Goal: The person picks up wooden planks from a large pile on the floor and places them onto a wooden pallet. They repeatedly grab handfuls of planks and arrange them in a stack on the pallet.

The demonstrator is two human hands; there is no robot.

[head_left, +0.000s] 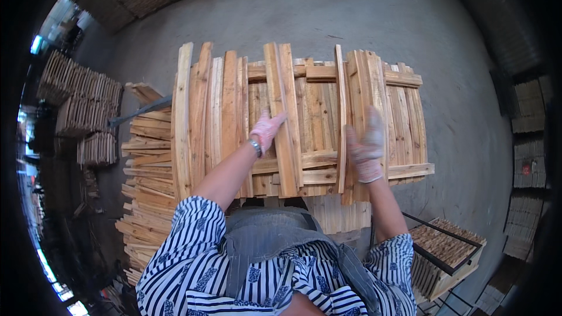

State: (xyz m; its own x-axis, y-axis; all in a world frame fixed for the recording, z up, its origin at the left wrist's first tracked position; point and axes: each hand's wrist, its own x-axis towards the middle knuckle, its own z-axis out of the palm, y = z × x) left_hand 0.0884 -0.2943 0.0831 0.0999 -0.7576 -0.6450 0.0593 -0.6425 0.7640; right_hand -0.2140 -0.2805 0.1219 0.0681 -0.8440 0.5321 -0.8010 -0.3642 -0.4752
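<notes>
In a pinkish-white work glove, my left hand is at the left edge of a long wooden board, its thumb lying across the top face; its other fingers are partly hidden. The board lies slightly tilted beside another narrow one. My right hand, gloved and blurred by motion, is over a group of upright boards on the right, thumb and fingers apart. A thin wooden strip stands just left of it. Beneath everything is a layer of planks with crosswise battens.
More long boards lie at the left of the stack. A heap of loose slats sits beyond it, near a dark strap. A framed crate of wood pieces stands at lower right. Bundled wood lines the left.
</notes>
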